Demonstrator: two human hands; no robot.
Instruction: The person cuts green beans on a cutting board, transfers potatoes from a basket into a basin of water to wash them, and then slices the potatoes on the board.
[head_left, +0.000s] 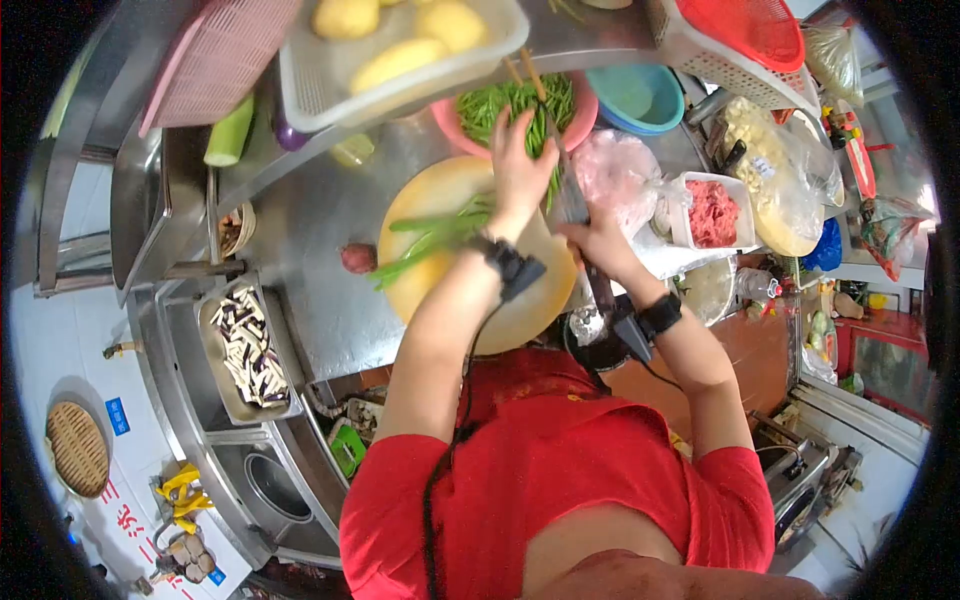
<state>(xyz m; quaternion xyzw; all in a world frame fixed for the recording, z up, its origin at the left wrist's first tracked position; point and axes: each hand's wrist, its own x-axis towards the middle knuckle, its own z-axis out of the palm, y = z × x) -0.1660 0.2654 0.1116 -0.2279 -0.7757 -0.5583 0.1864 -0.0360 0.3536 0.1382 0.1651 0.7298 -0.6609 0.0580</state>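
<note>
My left hand (522, 170) is over the near rim of a pink bowl (586, 118), its fingers curved around some green beans (540, 130). More cut green beans (480, 103) fill the bowl. My right hand (602, 246) grips a kitchen knife, whose blade (571, 196) points toward the bowl, close beside my left hand. Below both hands lies a round yellowish cutting board (440, 295). Long green beans (430, 236), somewhat blurred, lie on its left part under my left forearm.
A white basket of peeled potatoes (400, 65) overhangs the back. Right of the bowl are a blue basin (638, 95), a plastic bag (612, 165) and a tub of minced meat (712, 214). A tray of cut eggplant (246, 350) stands left; a reddish lump (358, 258) lies beside the board.
</note>
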